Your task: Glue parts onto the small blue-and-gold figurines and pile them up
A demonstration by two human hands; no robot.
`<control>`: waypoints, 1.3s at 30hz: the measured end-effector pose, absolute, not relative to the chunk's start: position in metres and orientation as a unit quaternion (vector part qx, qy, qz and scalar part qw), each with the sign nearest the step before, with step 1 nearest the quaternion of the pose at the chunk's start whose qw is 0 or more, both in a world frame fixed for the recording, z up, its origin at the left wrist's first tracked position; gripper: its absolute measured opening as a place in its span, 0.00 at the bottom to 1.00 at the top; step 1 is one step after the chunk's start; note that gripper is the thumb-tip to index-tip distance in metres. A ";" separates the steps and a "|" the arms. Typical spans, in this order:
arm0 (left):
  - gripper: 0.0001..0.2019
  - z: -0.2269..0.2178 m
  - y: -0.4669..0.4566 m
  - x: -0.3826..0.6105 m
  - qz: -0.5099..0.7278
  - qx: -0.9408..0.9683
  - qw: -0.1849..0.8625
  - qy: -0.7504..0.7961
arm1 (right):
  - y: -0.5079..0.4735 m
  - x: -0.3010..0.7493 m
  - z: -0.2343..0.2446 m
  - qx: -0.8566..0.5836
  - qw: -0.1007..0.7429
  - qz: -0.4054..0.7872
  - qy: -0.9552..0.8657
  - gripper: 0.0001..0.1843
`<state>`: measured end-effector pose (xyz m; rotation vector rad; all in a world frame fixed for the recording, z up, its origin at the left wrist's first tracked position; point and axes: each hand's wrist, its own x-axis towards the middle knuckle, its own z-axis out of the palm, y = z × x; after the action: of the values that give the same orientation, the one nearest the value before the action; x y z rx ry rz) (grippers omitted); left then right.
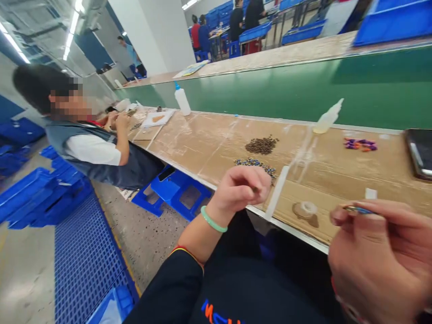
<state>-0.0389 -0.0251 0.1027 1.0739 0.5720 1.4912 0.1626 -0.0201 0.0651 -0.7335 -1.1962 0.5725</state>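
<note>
My left hand, with a pale green bangle at its wrist, is raised over the table edge, thumb and fingertips pinched together. Something small and dark may be between them, but I cannot make it out. On the right, my right hand grips a small blue and gold piece between thumb and fingers. Just behind my left hand lies a heap of small blue and gold pieces, partly hidden by it. Beyond that is a pile of small brown pieces. A small whitish round cap or cup sits between my hands.
A blue-capped white bottle and a tilted translucent bottle stand along the back. Purple and orange pieces and a phone lie at right. A co-worker sits at left near a blue stool. The green strip runs behind.
</note>
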 end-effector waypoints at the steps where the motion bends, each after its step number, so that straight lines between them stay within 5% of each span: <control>1: 0.32 0.105 -0.026 -0.040 0.642 0.464 0.565 0.230 | -0.016 0.161 0.065 -0.322 0.735 0.261 -0.536 0.11; 13: 0.27 0.105 -0.032 -0.040 0.676 0.545 0.453 0.203 | -0.016 0.151 0.075 -0.262 0.744 0.311 -0.530 0.04; 17: 0.26 0.104 -0.032 -0.038 0.674 0.486 0.524 0.187 | -0.021 0.148 0.079 -0.274 0.733 0.330 -0.528 0.03; 25: 0.07 0.093 -0.026 -0.026 0.637 0.415 0.649 0.036 | -0.020 0.142 0.076 -0.294 0.712 0.350 -0.533 0.03; 30: 0.07 0.081 -0.031 -0.014 0.647 0.367 0.663 0.090 | -0.019 0.132 0.078 -0.323 0.736 0.316 -0.504 0.03; 39: 0.19 0.052 -0.020 -0.049 0.712 0.367 0.535 0.267 | 0.003 0.184 0.070 -0.327 0.756 0.247 -0.510 0.04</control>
<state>-0.0486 -0.0196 0.0520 0.8734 0.6360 1.6969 0.1836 0.0030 0.0701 -0.7137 -1.1123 0.5388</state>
